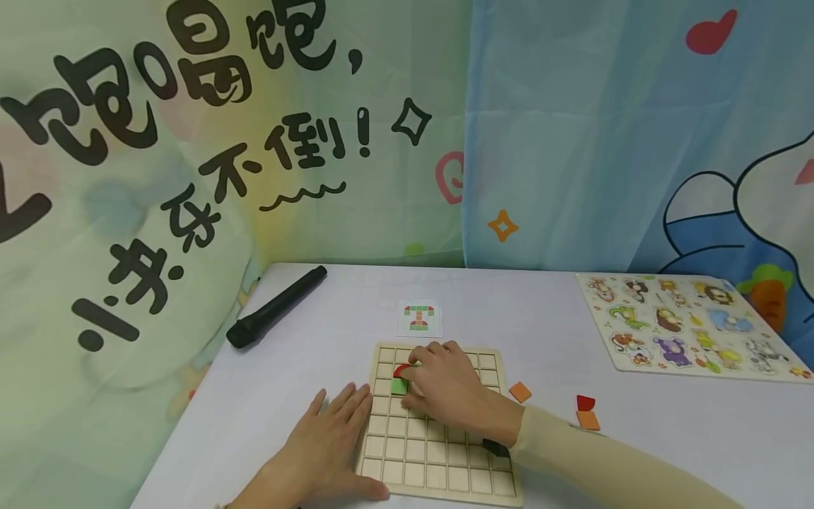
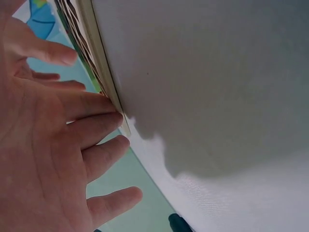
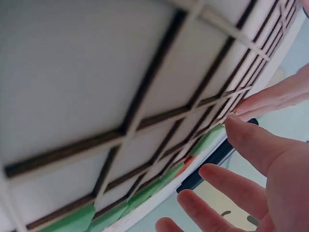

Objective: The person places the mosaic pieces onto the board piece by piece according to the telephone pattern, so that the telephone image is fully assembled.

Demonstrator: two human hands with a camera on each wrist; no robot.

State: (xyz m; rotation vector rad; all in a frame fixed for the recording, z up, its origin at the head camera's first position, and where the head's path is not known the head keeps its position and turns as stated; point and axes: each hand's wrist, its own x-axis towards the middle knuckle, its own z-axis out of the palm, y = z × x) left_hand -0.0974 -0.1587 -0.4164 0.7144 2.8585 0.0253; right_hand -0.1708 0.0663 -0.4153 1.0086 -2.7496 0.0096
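Note:
A wooden grid board (image 1: pixel 439 477) lies on the table. My left hand (image 1: pixel 324 445) rests flat along its left edge; in the left wrist view, fingertips of that hand (image 2: pixel 43 145) touch the board's side (image 2: pixel 104 63). Over the board's upper part reaches my right hand (image 1: pixel 448 392), a fingertip at a red piece (image 1: pixel 400 370) beside a green square (image 1: pixel 399 387). From the right wrist, this hand (image 3: pixel 285 179) has its fingers spread, nothing visibly pinched. Green pieces (image 3: pixel 140 198) sit in the far row there, partly hidden from the head view.
A pattern card (image 1: pixel 420 318) lies beyond the board. To the right are two orange squares, one near the board (image 1: pixel 520 392) and one farther off (image 1: pixel 588 420) below a red rounded piece (image 1: pixel 586 403). A black stick (image 1: pixel 276 307) lies back left, an animal picture board (image 1: pixel 693 332) back right.

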